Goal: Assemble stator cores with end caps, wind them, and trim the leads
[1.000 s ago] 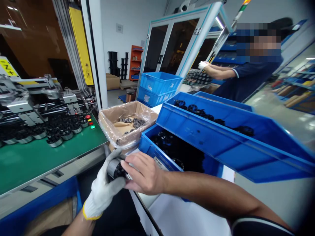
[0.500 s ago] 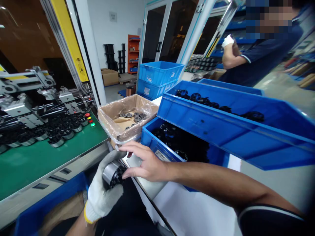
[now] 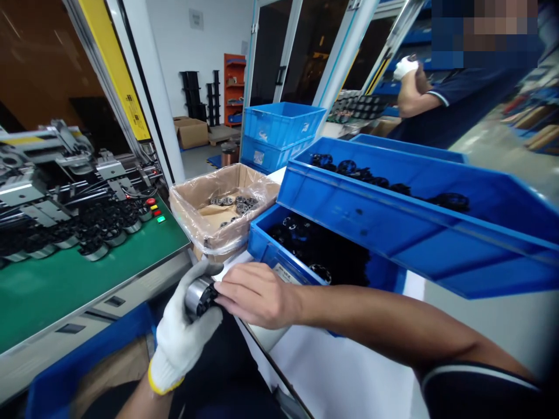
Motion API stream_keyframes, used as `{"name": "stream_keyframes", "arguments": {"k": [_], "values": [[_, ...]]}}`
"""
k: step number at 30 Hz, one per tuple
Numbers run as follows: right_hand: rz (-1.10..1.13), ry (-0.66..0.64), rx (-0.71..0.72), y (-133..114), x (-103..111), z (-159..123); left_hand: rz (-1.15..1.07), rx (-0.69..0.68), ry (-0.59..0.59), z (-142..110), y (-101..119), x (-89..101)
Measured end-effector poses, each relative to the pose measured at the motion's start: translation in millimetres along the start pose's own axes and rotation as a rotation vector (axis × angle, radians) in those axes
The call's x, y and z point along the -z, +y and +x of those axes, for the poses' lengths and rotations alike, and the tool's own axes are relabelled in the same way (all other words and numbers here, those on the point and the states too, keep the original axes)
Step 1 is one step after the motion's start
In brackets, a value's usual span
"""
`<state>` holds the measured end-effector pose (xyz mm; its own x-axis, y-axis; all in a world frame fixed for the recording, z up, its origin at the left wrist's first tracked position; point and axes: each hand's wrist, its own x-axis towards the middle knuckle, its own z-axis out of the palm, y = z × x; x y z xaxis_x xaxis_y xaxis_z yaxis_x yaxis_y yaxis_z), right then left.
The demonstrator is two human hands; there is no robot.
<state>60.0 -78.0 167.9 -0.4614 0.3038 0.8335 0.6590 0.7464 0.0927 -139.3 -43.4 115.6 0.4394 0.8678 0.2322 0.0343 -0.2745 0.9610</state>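
Observation:
My left hand (image 3: 181,331), in a white knit glove with a yellow cuff, is wrapped around a small round metal part with a black core (image 3: 200,296). My bare right hand (image 3: 255,294) lies against the same part, its fingertips pinched on the black end. Both hands hover at the near corner of the white table, just in front of the lower blue bin (image 3: 279,256), which is full of black parts.
A plastic-lined cardboard box (image 3: 218,203) holds a few metal rings. A larger blue bin (image 3: 393,221) rests tilted over the lower one. Left, a green bench (image 3: 65,279) carries rows of black parts under a machine. Another person (image 3: 437,93) works at the back right.
My right hand's fingers have closed down from a spread pose onto the part's black end. The view has shifted slightly; the other person's gloved hand stays raised.

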Motion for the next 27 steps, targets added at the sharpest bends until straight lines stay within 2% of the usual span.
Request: {"name": "stream_keyframes", "arguments": {"k": [4,7,10,13,16,19,24,27], "values": [[0.054,0.013,-0.082,-4.6,1.4,1.5,-0.079,-0.081,0.044,0.3,0.9,0.3],[0.203,0.035,-0.239,-9.5,0.6,2.8,-0.139,-0.164,0.065,-2.5,3.5,1.9],[0.358,0.044,-0.358,-12.5,-1.4,3.0,-0.17,-0.173,0.056,-6.7,5.4,0.0],[0.324,0.011,-0.294,-14.2,-2.2,1.7,-0.182,-0.137,0.07,-8.6,3.1,-5.4],[0.157,-0.061,-0.203,-14.5,-2.1,-0.4,-0.225,-0.124,0.1,-9.4,-3.2,-8.1],[0.029,-0.063,-0.166,-13.3,-2.6,-1.7,-0.24,-0.1,0.025,-12.7,-9.7,-5.5],[0.104,-0.056,-0.188,-10.3,-4.4,-1.9,-0.153,-0.024,-0.059,-17.0,-13.2,-2.9],[0.123,-0.061,-0.171,-7.7,-5.7,-1.8,-0.162,-0.029,-0.038,-16.1,-16.1,-4.2]]}}
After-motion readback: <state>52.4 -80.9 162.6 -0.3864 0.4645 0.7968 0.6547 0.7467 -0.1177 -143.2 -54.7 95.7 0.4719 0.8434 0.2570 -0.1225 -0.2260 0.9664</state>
